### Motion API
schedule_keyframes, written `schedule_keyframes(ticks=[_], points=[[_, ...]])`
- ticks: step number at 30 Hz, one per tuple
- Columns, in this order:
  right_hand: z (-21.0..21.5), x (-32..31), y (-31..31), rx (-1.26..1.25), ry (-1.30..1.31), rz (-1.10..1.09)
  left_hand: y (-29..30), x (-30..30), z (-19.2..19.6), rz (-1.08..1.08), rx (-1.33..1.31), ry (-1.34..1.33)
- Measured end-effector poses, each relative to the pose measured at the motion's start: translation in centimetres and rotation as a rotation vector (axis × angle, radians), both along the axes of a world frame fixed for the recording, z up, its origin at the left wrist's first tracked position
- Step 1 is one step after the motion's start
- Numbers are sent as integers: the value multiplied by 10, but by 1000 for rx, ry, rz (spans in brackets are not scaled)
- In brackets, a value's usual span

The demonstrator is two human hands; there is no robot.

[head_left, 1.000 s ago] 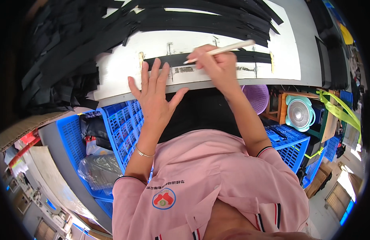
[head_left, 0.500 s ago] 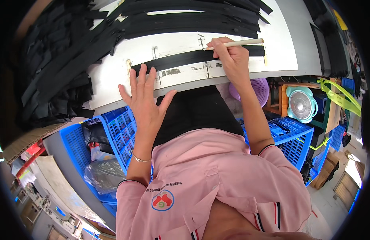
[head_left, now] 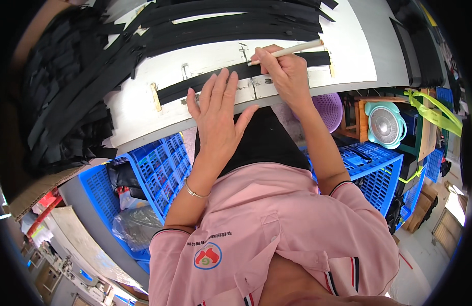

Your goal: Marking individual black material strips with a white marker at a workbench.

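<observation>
The left hand (head_left: pixel 218 115) lies flat with its fingers spread and extended, palm down, its fingertips reaching onto the near edge of a long black strip (head_left: pixel 205 81) that runs across the white table (head_left: pixel 139 109) from about 9 o'clock to 3 o'clock. A thin metal bracelet (head_left: pixel 193 192) circles that wrist. The right hand (head_left: pixel 284 71), at 1 o'clock from the left hand, is closed in a writing grip around a pale slim stick (head_left: pixel 292 50), pinching it between thumb and fingers; the stick's lower tip sits at the strip's upper edge, while its free end slants up toward 2 o'clock. The two hands are just beside one another, not touching.

The strip lies between small tan stops (head_left: pixel 155 97) fixed to the table, one at its 9 o'clock end. Beyond it, toward 12 o'clock, a stack of similar black strips (head_left: pixel 236 23) stretches across the table, and a loose heap of black strips (head_left: pixel 67 86) covers the table's 9 o'clock end.

Below the table edge, a blue plastic crate (head_left: pixel 159 168) stands at 7 o'clock from the left hand, with another blue crate (head_left: pixel 371 168) at 4 o'clock from the right hand. A purple basket (head_left: pixel 329 109) sits just under the table beside the right forearm, and a small teal fan (head_left: pixel 385 124) stands at 3 o'clock from it. The person wears a pink shirt (head_left: pixel 277 229)
</observation>
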State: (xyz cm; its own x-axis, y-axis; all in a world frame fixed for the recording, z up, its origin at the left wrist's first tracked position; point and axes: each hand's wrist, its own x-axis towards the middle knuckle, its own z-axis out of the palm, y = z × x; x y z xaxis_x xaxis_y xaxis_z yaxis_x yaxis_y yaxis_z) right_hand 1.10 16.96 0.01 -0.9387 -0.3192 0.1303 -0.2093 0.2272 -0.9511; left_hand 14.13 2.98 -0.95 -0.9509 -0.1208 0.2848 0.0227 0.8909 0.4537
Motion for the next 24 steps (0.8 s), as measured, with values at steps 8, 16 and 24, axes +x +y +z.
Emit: schedule_keyframes(ticks=[8,16,24], points=[[-2,-2,5,23,38,112,2,-2,0,3,-16,1],[4,-2,10,-94,-63,161,3,-3,1,2,-21,-20],[6,-42,84,-249,7,-153,5,-2,2,15,-55,-42]])
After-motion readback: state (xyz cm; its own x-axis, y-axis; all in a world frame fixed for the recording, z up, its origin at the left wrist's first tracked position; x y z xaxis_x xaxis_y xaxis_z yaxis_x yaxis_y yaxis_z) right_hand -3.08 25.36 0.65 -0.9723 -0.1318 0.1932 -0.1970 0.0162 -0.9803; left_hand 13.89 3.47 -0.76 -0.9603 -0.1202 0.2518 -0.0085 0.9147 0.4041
